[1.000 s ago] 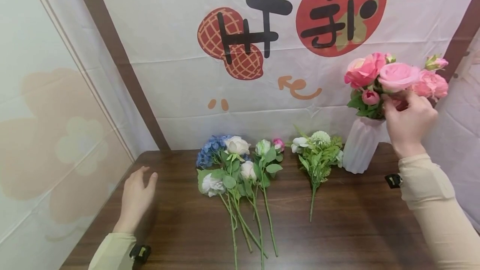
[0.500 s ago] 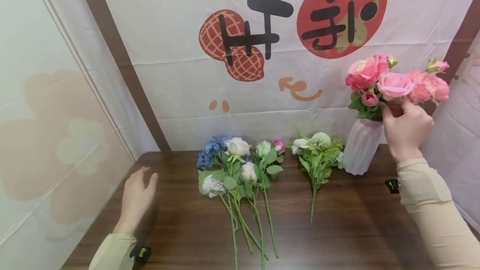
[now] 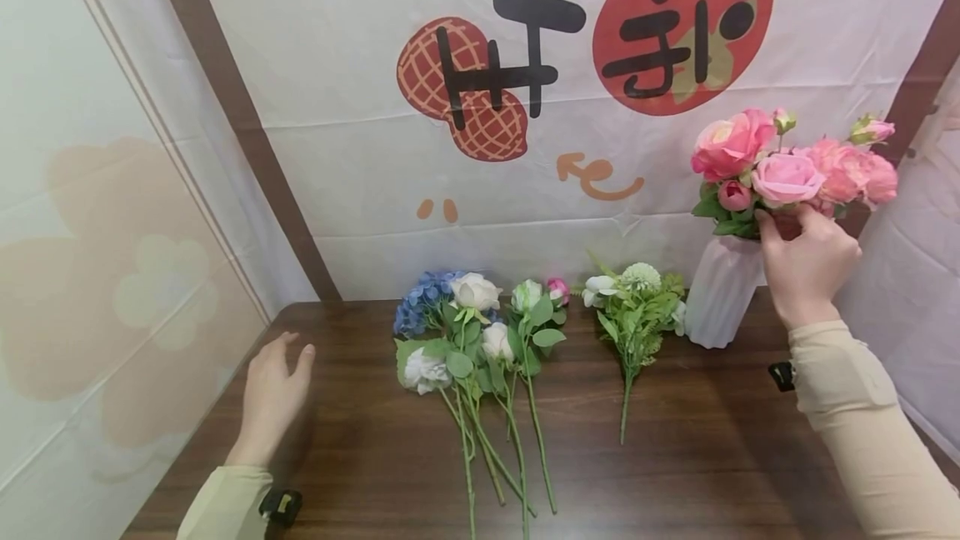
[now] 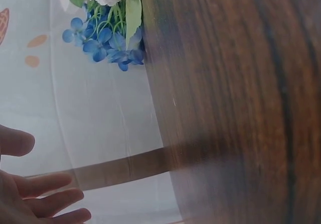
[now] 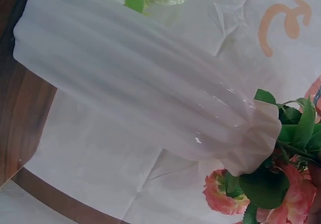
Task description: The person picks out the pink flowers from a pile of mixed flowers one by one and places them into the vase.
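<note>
A white fluted vase (image 3: 722, 294) stands upright at the table's right rear, filled with pink flowers. Just above its mouth my right hand (image 3: 813, 269) pinches the stem of a light pink rose (image 3: 787, 177); the fingertips are partly hidden under the blooms. Around that rose are a coral-pink rose (image 3: 731, 144), a small bud (image 3: 734, 195) and ruffled pink blooms (image 3: 851, 172). The vase (image 5: 145, 78) fills much of the right wrist view, with leaves at its rim. My left hand (image 3: 273, 398) lies at the left table edge, fingers relaxed, holding nothing.
Loose stems with white roses (image 3: 476, 292), a blue hydrangea (image 3: 423, 302) and a white bloom (image 3: 426, 369) lie mid-table. Beside the vase rests a green sprig with a pale pompom flower (image 3: 641, 277). A printed cloth (image 3: 360, 190) hangs behind the brown table (image 3: 360, 440).
My right hand has moved down and slightly left, lowering the light pink rose closer to the vase mouth. The left hand and the flowers on the table stay put.
</note>
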A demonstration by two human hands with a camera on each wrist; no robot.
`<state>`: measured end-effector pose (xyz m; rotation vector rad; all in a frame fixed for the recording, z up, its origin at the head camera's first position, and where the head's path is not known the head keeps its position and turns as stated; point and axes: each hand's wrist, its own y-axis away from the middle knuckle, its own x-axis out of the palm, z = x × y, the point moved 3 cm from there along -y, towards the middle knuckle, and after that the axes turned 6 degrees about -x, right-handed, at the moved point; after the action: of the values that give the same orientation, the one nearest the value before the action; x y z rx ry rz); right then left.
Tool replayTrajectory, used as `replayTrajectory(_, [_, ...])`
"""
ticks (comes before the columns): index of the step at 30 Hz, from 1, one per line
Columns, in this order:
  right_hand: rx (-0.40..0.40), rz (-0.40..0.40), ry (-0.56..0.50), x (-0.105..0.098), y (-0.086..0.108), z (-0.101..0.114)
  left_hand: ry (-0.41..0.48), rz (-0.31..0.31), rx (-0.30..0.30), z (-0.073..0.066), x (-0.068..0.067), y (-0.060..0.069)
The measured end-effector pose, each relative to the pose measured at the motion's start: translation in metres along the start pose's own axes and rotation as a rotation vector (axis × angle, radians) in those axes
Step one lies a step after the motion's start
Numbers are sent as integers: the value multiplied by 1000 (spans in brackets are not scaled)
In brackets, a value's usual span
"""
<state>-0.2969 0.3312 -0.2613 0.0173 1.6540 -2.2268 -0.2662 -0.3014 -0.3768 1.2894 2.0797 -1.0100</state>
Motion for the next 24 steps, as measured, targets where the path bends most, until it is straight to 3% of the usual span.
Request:
replayTrajectory(13, [37, -8, -47, -3, 3, -5, 11, 1, 14, -6, 6, -1])
replayTrajectory(18, [110, -39, -75, -9, 6, -5, 20, -3, 37, -19, 13, -5])
replayTrajectory(24, [225, -147, -148, -18, 4, -1, 60, -11, 70, -42, 29, -11])
